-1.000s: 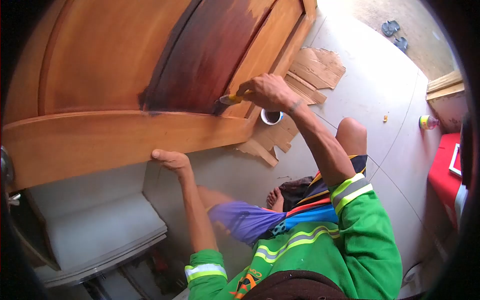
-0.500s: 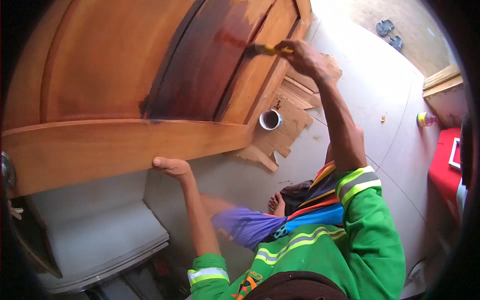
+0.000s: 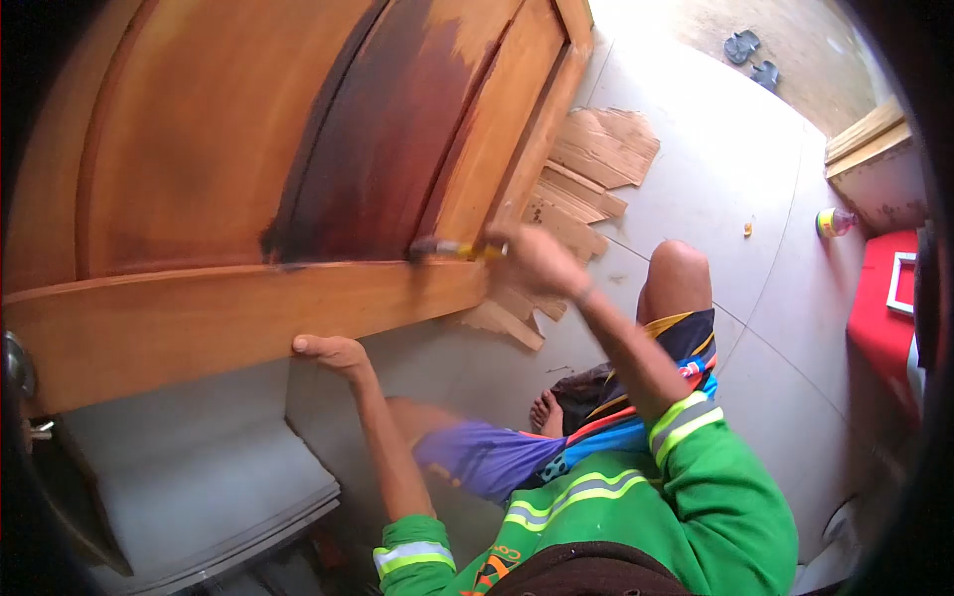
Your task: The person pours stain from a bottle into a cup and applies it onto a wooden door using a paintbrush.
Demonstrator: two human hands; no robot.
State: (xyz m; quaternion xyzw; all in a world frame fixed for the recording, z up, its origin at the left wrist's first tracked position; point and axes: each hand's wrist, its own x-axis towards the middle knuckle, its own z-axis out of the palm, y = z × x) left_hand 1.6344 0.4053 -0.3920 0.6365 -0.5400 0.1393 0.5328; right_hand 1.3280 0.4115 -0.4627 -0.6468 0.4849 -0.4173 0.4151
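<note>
My right hand (image 3: 542, 260) is closed around the yellow handle of a paintbrush (image 3: 462, 249), slightly blurred by motion. Its dark bristles are at the lower corner of the stained panel, next to the bottom rail. The wooden door (image 3: 219, 323) has one panel covered in dark reddish-brown stain (image 3: 383, 149), with a ragged edge at the top; the wood around it is lighter orange-brown. My left hand (image 3: 338, 355) grips the door's edge, thumb showing and fingers hidden behind it. The cup of dark liquid is out of sight behind my right hand.
Torn cardboard (image 3: 606, 149) lies on the tiled floor beside the door. A bottle with a yellow label (image 3: 835, 223) is at the right, near a red object (image 3: 874, 308). Sandals (image 3: 742, 47) lie at the far doorway. Pale stacked sheets (image 3: 219, 497) stand below the door.
My right hand has swept the brush down and left, from partway up the panel to its bottom corner. My left hand keeps its grip on the door. The view has shifted slightly.
</note>
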